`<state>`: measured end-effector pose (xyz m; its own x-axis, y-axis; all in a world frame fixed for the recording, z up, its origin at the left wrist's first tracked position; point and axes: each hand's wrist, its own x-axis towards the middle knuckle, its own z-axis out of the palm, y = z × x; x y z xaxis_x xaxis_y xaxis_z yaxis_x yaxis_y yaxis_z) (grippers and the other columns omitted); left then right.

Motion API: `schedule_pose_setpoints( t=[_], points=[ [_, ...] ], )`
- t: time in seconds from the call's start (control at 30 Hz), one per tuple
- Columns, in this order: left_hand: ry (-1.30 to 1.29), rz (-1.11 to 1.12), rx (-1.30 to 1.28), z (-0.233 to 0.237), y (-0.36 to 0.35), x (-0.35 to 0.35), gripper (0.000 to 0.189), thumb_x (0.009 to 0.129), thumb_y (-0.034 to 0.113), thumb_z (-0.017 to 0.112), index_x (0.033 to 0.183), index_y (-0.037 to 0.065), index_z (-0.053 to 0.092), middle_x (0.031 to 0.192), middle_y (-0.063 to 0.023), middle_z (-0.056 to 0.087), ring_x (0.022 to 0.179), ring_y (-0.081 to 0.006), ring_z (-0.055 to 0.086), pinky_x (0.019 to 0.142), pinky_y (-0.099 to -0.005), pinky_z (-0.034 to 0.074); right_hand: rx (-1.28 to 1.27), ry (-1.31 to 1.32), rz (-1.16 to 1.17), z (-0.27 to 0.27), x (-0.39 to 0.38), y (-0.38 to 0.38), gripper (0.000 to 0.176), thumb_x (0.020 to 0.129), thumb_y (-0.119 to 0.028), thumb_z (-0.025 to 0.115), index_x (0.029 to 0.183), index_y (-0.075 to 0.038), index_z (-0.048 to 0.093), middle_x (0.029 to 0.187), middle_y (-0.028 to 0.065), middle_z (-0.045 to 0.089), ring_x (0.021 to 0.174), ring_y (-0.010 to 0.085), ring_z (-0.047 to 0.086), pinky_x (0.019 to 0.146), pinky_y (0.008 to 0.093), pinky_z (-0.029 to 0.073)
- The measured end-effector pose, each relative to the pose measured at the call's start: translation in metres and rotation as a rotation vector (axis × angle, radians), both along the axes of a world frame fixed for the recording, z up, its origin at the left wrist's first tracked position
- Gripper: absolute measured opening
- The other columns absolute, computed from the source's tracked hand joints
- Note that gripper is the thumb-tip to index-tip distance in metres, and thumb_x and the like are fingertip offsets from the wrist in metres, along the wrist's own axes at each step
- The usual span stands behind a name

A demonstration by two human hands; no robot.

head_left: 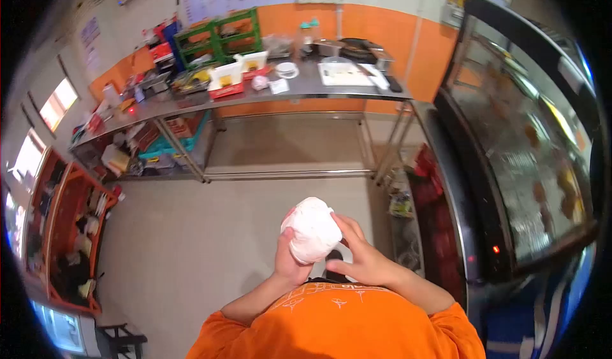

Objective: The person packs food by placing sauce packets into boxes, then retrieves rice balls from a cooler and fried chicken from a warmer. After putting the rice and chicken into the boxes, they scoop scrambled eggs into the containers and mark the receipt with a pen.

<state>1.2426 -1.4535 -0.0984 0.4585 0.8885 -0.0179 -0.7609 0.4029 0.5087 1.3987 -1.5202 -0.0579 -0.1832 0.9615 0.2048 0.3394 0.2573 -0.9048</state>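
A rounded white bundle, apparently wrapped in paper (315, 230), is held up in front of my orange shirt. My left hand (292, 257) grips it from the left and below, with the thumb along its side. At its right edge is my right hand (363, 254), fingertips against or just beside the wrapper. The thumb of that hand points away from the fingers, leaving a gap below the bundle. What is inside the wrapping is hidden.
A steel table (306, 90) ahead carries red-and-white food boxes (226, 82), a white cutting board (347, 74) with a knife, and green racks (220, 37). To my right stands a glass display case (519, 129). An orange shelf (73, 231) is at left.
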Motion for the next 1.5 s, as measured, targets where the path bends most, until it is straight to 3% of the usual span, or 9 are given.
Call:
schedule_pose_setpoints(
  t=[0.23,0.6,0.73,0.83,0.93,1.03,1.2,1.33,1.5],
  points=[
    [0.257,0.339,0.163,-0.030,0.138,0.018,0.048,0.085,0.015,0.047,0.129,0.015,0.029,0.125,-0.0145,0.038,0.114,-0.0291,0.042,0.094,-0.0403,0.041,-0.350,0.163,0.066,-0.021,0.004,0.197,0.072,0.071,-0.026,0.072,0.124,0.005,0.032,0.118,0.0214,0.040,0.108,0.0271,0.045,0.089,0.0345,0.040],
    [0.182,0.630,-0.004,-0.034,0.361,0.040,0.051,0.091,0.048,0.036,0.129,0.014,0.028,0.125,-0.0135,0.042,0.113,-0.0281,0.045,0.093,-0.0418,0.041,-0.309,-0.094,0.282,0.003,0.005,0.455,0.072,0.064,-0.024,0.077,0.116,0.001,0.035,0.105,0.0150,0.051,0.099,0.0223,0.051,0.084,0.0321,0.044],
    [0.150,0.572,0.131,-0.040,0.464,-0.005,0.040,0.093,0.034,0.037,0.127,0.014,0.030,0.125,-0.0130,0.042,0.113,-0.0287,0.045,0.093,-0.0420,0.040,-0.460,0.367,0.323,-0.016,-0.010,0.568,0.068,0.069,-0.013,0.073,0.124,-0.006,0.034,0.112,0.0127,0.049,0.104,0.0229,0.049,0.085,0.0339,0.044],
    [0.395,0.658,-0.242,-0.019,0.551,-0.050,0.036,0.091,0.020,0.042,0.125,0.012,0.032,0.122,-0.0124,0.044,0.110,-0.0289,0.047,0.092,-0.0391,0.041,-0.591,0.744,0.102,0.009,-0.007,0.663,0.064,0.072,-0.004,0.068,0.127,-0.011,0.035,0.111,0.0104,0.050,0.103,0.0210,0.050,0.082,0.0346,0.047],
    [0.541,0.676,-0.082,-0.012,0.659,-0.098,0.043,0.084,0.004,0.048,0.125,0.008,0.033,0.118,-0.0128,0.045,0.108,-0.0241,0.048,0.088,-0.0357,0.043,-0.206,0.539,-0.229,0.015,0.008,0.793,0.062,0.071,-0.008,0.070,0.123,-0.008,0.037,0.108,0.0115,0.052,0.098,0.0215,0.053,0.077,0.0349,0.049],
    [1.119,0.577,0.456,-0.017,0.755,-0.133,0.041,0.082,0.004,0.054,0.121,0.008,0.042,0.113,-0.0134,0.049,0.104,-0.0221,0.049,0.086,-0.0330,0.043,0.039,0.203,-0.455,-0.026,0.028,0.922,0.064,0.066,-0.018,0.075,0.117,-0.004,0.041,0.106,0.0170,0.054,0.096,0.0254,0.056,0.076,0.0355,0.048],
    [1.315,0.029,0.633,-0.003,0.860,-0.124,0.040,0.080,0.010,0.060,0.117,0.006,0.045,0.112,-0.0121,0.051,0.102,-0.0205,0.049,0.090,-0.0307,0.039,-0.175,-0.248,-0.593,-0.112,0.017,1.022,0.069,0.062,-0.026,0.077,0.116,-0.001,0.043,0.104,0.0196,0.055,0.092,0.0265,0.057,0.077,0.0342,0.047],
    [1.154,-0.275,0.406,-0.046,0.900,-0.113,0.038,0.082,0.011,0.060,0.117,0.011,0.045,0.113,-0.0104,0.050,0.100,-0.0203,0.050,0.086,-0.0305,0.041,-0.529,-0.190,-0.619,-0.113,0.006,1.023,0.072,0.064,-0.034,0.073,0.116,0.005,0.043,0.105,0.0222,0.057,0.098,0.0322,0.056,0.085,0.0361,0.043],
    [1.195,-0.520,0.406,-0.069,0.909,-0.110,0.038,0.085,0.016,0.055,0.120,0.013,0.041,0.114,-0.0118,0.048,0.102,-0.0232,0.051,0.086,-0.0326,0.042,-0.086,-0.681,-0.518,-0.105,0.017,0.992,0.055,0.077,-0.034,0.063,0.119,-0.003,0.046,0.109,0.0160,0.056,0.097,0.0273,0.057,0.086,0.0355,0.044]
  ],
)
